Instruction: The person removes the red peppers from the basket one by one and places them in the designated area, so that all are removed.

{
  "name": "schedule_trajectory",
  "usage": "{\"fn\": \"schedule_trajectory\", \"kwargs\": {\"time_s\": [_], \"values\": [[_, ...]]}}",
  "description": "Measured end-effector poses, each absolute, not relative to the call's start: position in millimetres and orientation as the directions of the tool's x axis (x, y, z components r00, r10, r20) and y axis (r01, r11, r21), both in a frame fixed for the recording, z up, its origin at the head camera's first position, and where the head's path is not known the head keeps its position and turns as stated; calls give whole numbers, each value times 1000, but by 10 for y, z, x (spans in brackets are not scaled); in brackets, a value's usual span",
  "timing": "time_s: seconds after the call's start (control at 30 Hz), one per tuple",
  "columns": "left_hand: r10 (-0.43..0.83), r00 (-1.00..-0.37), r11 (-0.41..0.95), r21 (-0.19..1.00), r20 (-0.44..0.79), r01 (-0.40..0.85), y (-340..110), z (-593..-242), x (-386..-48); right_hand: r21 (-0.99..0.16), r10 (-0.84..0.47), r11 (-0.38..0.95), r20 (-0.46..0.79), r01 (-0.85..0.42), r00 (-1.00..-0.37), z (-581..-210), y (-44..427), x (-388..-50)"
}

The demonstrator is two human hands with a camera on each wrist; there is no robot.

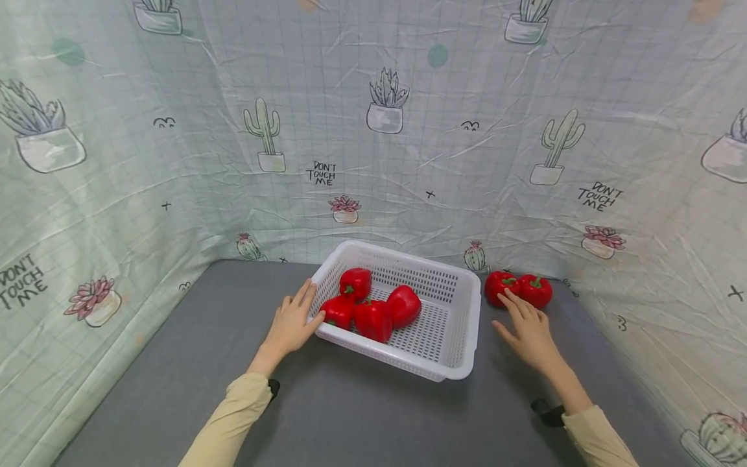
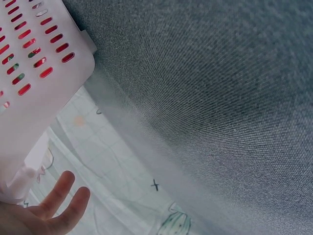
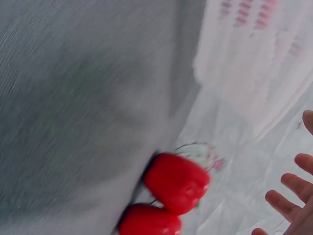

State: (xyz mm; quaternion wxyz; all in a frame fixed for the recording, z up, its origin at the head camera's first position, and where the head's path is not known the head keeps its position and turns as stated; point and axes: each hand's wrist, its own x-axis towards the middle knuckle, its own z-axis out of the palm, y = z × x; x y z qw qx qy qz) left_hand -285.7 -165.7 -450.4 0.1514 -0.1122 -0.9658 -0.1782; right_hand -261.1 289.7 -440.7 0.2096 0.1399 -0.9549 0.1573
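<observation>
A white plastic basket (image 1: 403, 259) with slotted walls stands on the grey table, holding several red bell peppers (image 1: 373, 320) grouped toward its left side. My left hand (image 1: 294, 319) rests at the basket's left rim, with two fingers (image 2: 61, 195) stretched out beyond the wall in the left wrist view. To the right of the basket, two more red bell peppers (image 1: 535, 290) sit side by side near the back wall. Just in front of them is my right hand (image 1: 530, 334), fingers spread. In the right wrist view those fingers (image 3: 283, 203) stand apart from the pepper (image 3: 177, 183), holding nothing.
The grey table (image 1: 350, 415) ends at a hanging cloth (image 1: 408, 168) printed with cacti, which closes off the back and both sides. Close behind the two outer peppers, the cloth meets the table. Dark bands (image 1: 547, 412) circle both wrists.
</observation>
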Motion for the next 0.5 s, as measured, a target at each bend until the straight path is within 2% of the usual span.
{"fn": "schedule_trajectory", "kwargs": {"time_s": [0.3, 0.5], "values": [[163, -931, 912, 310, 326, 268, -1647, -4505, -2869, -219, -260, 877, 533, -428, -805, -4349, 2556, -2402], [161, -934, 915, 306, 319, 262, -1652, -4517, -2884, -188, -274, 876, 562, -444, -780, -4299, 2295, -2309]]}}
